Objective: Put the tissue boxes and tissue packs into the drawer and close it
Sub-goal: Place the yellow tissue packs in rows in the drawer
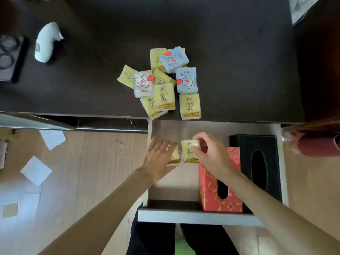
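1. Drawer (206, 217) pulled fully out below the dark worktop (230, 52), pale bottom partly bare at the left and front.
2. Inside, against the right wall: black tissue box (257, 144), long side running front to back, oval slot facing up.
3. Just left of it and touching: red tissue box (211, 197) with gold pattern, dark slot up, reaching the drawer's front wall.
4. Right hand (213, 153) over the drawer, fingers pinched on the top edge of a yellow tissue pack (189, 151), held upright near the red box's far end.
5. Left hand (158, 157) flat and spread, fingers extended, palm covering most of a second yellow pack (174, 157) just left of the first; grasp or mere rest, cannot tell.
6. On the worktop near its front edge, above the drawer: loose pile of tissue packs (163, 96), mostly yellow, several pale blue or white with red hearts, some overlapping.
7. Far left on the worktop: white object (46, 43), blurred.
8. Paper sheets (35, 171) scattered on the wooden floor (92, 162) at left.
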`<state>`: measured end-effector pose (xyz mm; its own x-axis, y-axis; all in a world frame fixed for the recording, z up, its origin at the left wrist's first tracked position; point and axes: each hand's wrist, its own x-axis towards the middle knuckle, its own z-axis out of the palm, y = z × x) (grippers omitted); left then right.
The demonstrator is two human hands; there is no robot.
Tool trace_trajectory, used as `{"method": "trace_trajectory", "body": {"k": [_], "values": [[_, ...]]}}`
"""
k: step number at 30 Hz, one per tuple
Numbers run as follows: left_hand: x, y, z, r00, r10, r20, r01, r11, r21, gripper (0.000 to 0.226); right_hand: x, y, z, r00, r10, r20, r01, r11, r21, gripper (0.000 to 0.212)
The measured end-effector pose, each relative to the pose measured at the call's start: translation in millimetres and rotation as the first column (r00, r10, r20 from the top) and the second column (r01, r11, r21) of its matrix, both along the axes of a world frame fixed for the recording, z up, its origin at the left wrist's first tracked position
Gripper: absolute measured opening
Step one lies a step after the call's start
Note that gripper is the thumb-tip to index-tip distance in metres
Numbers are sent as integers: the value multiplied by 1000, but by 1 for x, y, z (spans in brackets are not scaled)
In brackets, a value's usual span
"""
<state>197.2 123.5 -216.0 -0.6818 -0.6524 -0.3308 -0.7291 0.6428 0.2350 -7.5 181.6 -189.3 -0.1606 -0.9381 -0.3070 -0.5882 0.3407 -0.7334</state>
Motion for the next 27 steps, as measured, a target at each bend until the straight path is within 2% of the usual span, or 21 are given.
{"method": "trace_trajectory", "body": {"k": [2,4,6,7,9,12,14,16,18,21,23,27], "values": [[-2,-8,-17,999,-28,-19,26,998,-58,79,-2,-10,-16,999,11,-39,-12,1000,-6,24],[-4,-17,-33,997,-52,-54,45,992,-117,81,-6,-20,-32,968,90,-235,-92,996,2,31],[-4,-21,-42,994,-91,-62,79,983,-167,93,-12,-27,-44,865,230,-447,-230,972,55,49],[-3,-23,-44,992,-113,-62,99,975,-197,102,-14,-29,-47,830,284,-480,-273,957,94,60],[0,-26,-45,988,-147,-55,132,966,-220,111,-16,-31,-49,805,387,-450,-348,922,169,79],[7,-30,-46,979,-203,-18,195,956,-218,89,-17,-31,-49,724,529,-443,-452,849,275,100],[7,-30,-49,973,-229,15,226,945,-236,69,-16,-33,-47,676,573,-463,-468,819,330,112],[4,-29,-53,967,-248,51,252,929,-271,59,-12,-36,-45,612,605,-510,-476,796,373,117],[2,-33,-56,965,-255,63,262,912,-316,57,-6,-39,-47,516,619,-592,-491,780,388,111],[1,-40,-58,967,-251,50,250,890,-381,58,0,-46,-52,433,620,-654,-514,766,386,82],[-1,-39,-58,972,-228,53,229,886,-403,56,2,-50,-56,462,605,-649,-519,778,355,59],[-4,-31,-55,985,-166,55,174,900,-399,54,-1,-54,-60,576,554,-601,-507,819,268,45]]}}
